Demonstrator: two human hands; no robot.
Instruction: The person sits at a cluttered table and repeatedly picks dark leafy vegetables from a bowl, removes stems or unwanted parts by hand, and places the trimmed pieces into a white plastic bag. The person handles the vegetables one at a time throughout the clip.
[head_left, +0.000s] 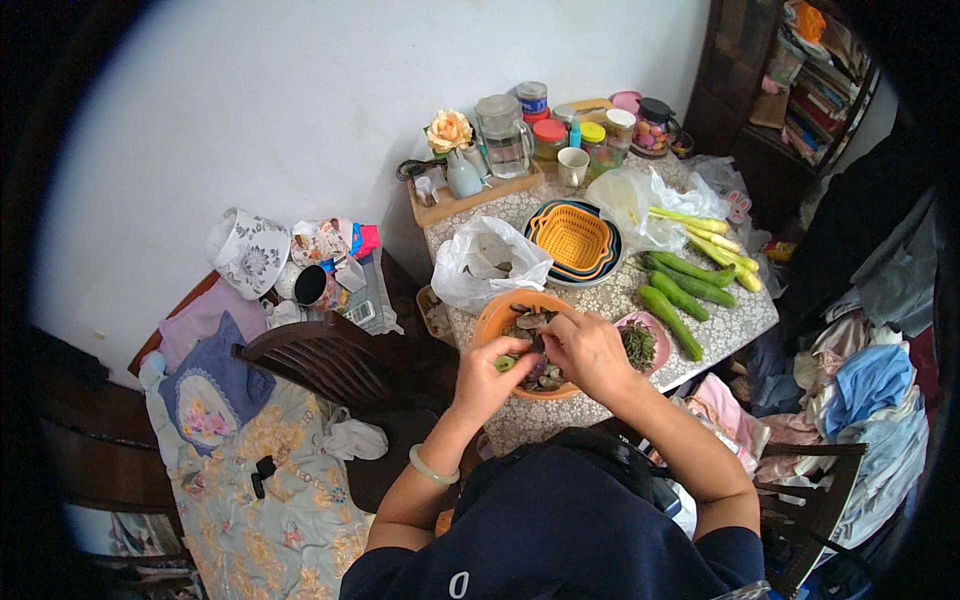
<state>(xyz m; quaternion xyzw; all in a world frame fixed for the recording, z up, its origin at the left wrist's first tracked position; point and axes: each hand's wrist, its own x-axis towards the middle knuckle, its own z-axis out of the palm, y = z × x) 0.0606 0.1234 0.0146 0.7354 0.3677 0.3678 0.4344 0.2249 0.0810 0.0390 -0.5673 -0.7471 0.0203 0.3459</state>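
Both my hands are over an orange plastic basin (489, 313) that holds dark purplish-green bean pods or leaves. My left hand (491, 371) pinches a piece of the dark greens, with a small green thing showing by its thumb. My right hand (589, 351) has its fingertips closed on the same dark piece, close beside my left fingers. A pink dish (661, 346) with thin green trimmings lies just right of my right hand. Behind the basin is a white plastic bag (480, 289), its mouth open, with some dark greens inside.
Nested yellow and blue strainer baskets (574, 238) stand behind the basin. Green gourds (670, 321) and pale green stalks (712, 244) lie at the right. A wooden tray (480, 205) bears a pitcher and a flower vase; jars (550, 139) and a white mug (573, 166) are alongside. A chair (322, 364) stands left.
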